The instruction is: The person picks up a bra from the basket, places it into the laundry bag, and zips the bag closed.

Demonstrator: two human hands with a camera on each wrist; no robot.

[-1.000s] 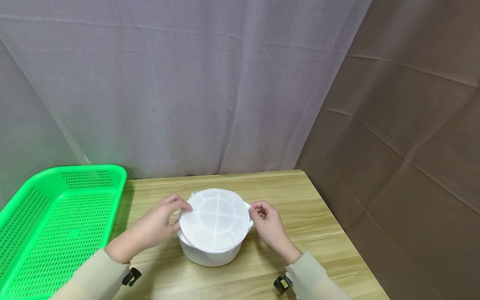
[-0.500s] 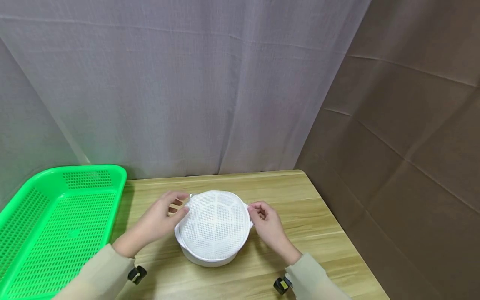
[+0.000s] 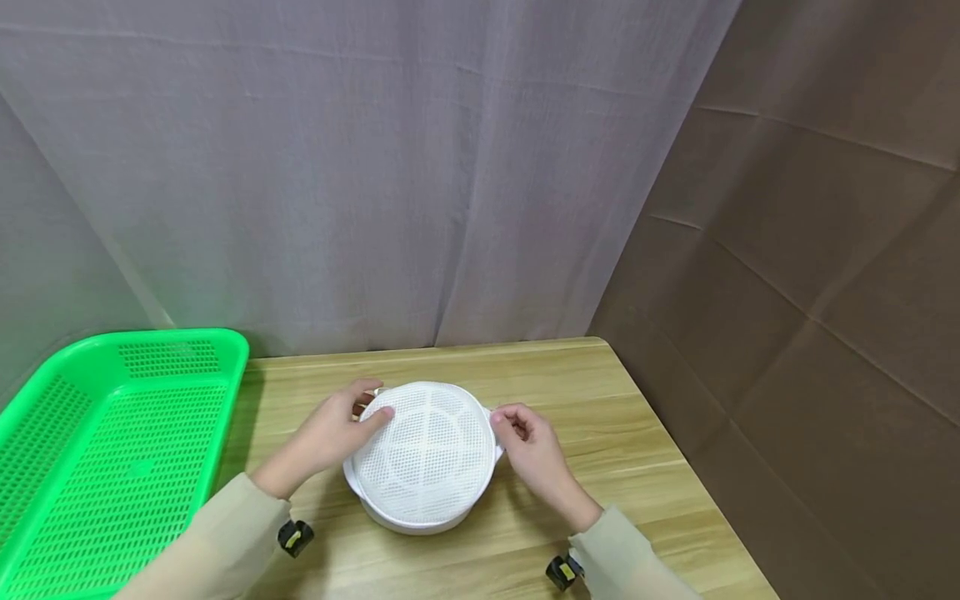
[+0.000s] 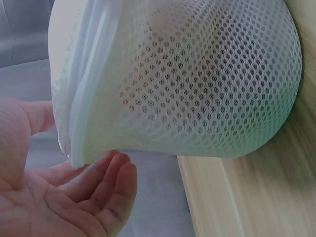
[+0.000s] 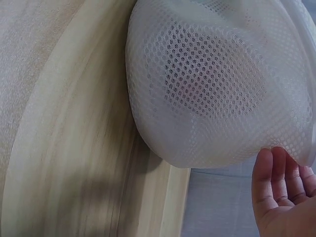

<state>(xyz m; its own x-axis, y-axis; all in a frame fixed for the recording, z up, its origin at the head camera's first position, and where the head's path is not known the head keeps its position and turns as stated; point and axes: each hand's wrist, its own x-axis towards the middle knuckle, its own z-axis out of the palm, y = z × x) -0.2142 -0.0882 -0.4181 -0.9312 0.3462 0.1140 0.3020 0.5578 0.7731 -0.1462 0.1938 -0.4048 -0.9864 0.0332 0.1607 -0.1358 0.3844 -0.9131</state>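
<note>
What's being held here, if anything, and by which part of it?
A white mesh bag: the left hand and right hand each hold its top edge.

Premises, as I stand in them: apparently a curtained-off recording bay, judged by its fittings. Grey cloth (image 3: 337, 183) hangs as a backdrop behind the table (image 3: 592, 433), and brown cloth (image 3: 825, 250), marked by fold creases, closes the right-hand side. The tabletop is wood-grained, with a rounded far corner. Wares are of household type: a green plastic basket (image 3: 135, 425) and a white mesh bag (image 3: 423, 458). Small black devices (image 3: 296, 538) sit at both cuffs (image 3: 243, 527), consistent with filming. Whether home, lab or office surrounds the bay, I cannot tell
</note>
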